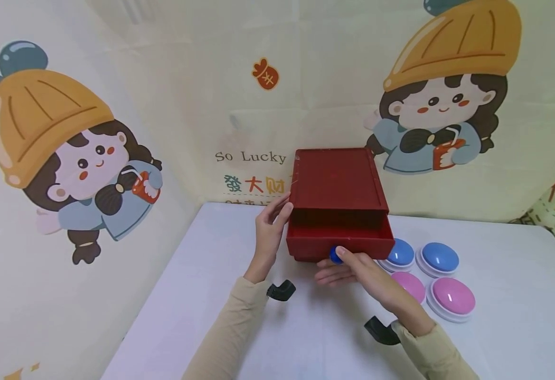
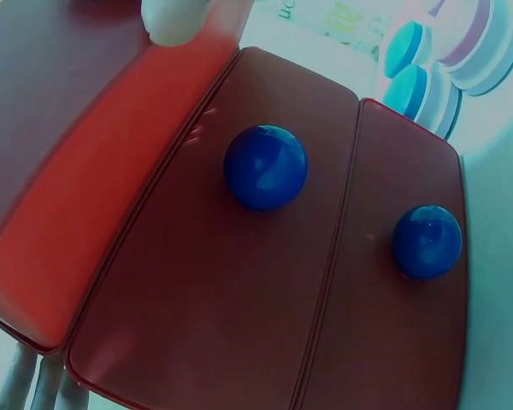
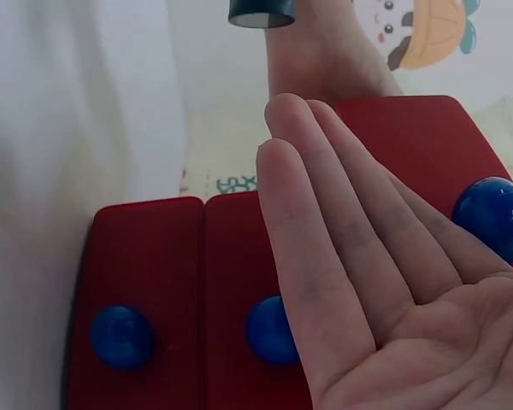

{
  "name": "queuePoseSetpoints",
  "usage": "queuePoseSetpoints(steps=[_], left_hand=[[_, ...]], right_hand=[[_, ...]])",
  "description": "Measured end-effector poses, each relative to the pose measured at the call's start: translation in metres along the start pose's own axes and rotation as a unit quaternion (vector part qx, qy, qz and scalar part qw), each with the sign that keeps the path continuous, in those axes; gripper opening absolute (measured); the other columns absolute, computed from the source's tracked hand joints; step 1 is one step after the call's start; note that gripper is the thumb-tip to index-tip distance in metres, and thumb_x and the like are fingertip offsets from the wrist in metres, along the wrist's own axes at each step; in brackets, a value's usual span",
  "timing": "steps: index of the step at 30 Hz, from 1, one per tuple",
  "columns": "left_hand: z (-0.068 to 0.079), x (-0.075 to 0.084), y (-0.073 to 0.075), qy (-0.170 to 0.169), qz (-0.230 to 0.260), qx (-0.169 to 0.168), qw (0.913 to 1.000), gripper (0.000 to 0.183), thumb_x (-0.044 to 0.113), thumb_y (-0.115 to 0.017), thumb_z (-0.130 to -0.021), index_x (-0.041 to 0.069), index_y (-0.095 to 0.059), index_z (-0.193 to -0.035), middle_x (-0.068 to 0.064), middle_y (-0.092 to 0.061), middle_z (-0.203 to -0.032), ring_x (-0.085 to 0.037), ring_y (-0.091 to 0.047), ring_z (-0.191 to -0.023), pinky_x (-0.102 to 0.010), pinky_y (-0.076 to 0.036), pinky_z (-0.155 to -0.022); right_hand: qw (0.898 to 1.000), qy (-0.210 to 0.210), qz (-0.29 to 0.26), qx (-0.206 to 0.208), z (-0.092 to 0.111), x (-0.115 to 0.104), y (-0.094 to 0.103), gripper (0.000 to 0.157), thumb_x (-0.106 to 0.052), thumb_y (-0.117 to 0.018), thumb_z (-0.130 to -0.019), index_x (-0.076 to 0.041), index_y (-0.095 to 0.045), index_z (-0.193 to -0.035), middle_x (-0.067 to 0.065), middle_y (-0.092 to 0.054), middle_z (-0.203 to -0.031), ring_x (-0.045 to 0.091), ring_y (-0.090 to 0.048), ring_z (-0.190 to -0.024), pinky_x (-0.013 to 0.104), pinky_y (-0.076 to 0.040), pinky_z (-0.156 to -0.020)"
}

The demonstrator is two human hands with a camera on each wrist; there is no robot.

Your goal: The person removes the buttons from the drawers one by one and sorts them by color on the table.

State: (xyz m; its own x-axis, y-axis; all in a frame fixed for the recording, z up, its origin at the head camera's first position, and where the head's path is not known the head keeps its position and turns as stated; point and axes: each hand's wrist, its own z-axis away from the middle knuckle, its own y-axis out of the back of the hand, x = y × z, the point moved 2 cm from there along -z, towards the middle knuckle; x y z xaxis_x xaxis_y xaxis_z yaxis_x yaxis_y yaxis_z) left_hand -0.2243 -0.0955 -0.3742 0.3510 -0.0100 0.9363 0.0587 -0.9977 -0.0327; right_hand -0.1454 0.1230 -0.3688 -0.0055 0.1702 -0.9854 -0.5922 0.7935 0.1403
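Observation:
A dark red drawer cabinet (image 1: 339, 179) stands at the table's back, its top drawer (image 1: 367, 247) pulled partway out. My left hand (image 1: 267, 237) rests against the cabinet's left side, thumb near the front corner; a few of its fingers (image 2: 47, 380) show past the edge in the left wrist view. My right hand (image 1: 367, 274) is at the drawer's front, thumb against its blue knob (image 1: 336, 255). The other fingers (image 3: 299, 231) of that hand stretch out straight, palm facing the camera. Two lower drawers, each with a blue knob (image 2: 265, 166), are closed.
Two blue push buttons (image 1: 440, 257) and two pink ones (image 1: 454, 295), all on white bases, sit to the cabinet's right. A cartoon-printed cloth (image 1: 196, 105) hangs behind the white table (image 1: 177, 295). Black wrist mounts (image 1: 281, 291) stick out by both sleeves.

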Motion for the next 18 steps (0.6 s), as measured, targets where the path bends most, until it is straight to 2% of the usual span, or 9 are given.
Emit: queuePoseSetpoints(steps=[5, 13, 18], left_hand=[[0.0001, -0.0008, 0.0007, 0.003, -0.001, 0.001, 1.0000, 0.038, 0.035, -0.063, -0.097, 0.023, -0.064, -0.133, 0.000, -0.065, -0.129, -0.021, -0.059, -0.116, -0.034, -0.053, -0.098], [0.0003, -0.0012, 0.0001, 0.017, 0.006, -0.003, 0.9998, 0.038, 0.029, -0.062, -0.098, 0.019, -0.063, -0.135, -0.003, -0.064, -0.130, -0.020, -0.057, -0.116, -0.034, -0.052, -0.099], [0.0002, -0.0013, 0.0000, 0.018, 0.004, -0.003, 0.9998, 0.037, 0.029, -0.061, -0.098, 0.020, -0.063, -0.134, -0.003, -0.064, -0.130, -0.020, -0.057, -0.116, -0.034, -0.052, -0.100]], right_hand=[[1.000, 0.005, -0.006, 0.002, -0.0032, 0.0007, 0.0007, 0.061, -0.046, -0.026, -0.108, -0.002, -0.064, -0.127, 0.013, -0.073, -0.114, 0.033, -0.070, -0.106, 0.053, -0.050, -0.099], [1.000, 0.012, -0.003, 0.000, -0.0070, 0.0043, 0.0042, 0.061, -0.046, -0.025, -0.108, -0.002, -0.063, -0.128, 0.013, -0.073, -0.115, 0.030, -0.071, -0.104, 0.045, -0.054, -0.095], [1.000, 0.007, -0.001, 0.007, -0.0098, 0.0059, 0.0059, 0.063, -0.047, -0.025, -0.107, -0.002, -0.062, -0.129, 0.013, -0.073, -0.115, 0.027, -0.071, -0.104, 0.047, -0.053, -0.097]])
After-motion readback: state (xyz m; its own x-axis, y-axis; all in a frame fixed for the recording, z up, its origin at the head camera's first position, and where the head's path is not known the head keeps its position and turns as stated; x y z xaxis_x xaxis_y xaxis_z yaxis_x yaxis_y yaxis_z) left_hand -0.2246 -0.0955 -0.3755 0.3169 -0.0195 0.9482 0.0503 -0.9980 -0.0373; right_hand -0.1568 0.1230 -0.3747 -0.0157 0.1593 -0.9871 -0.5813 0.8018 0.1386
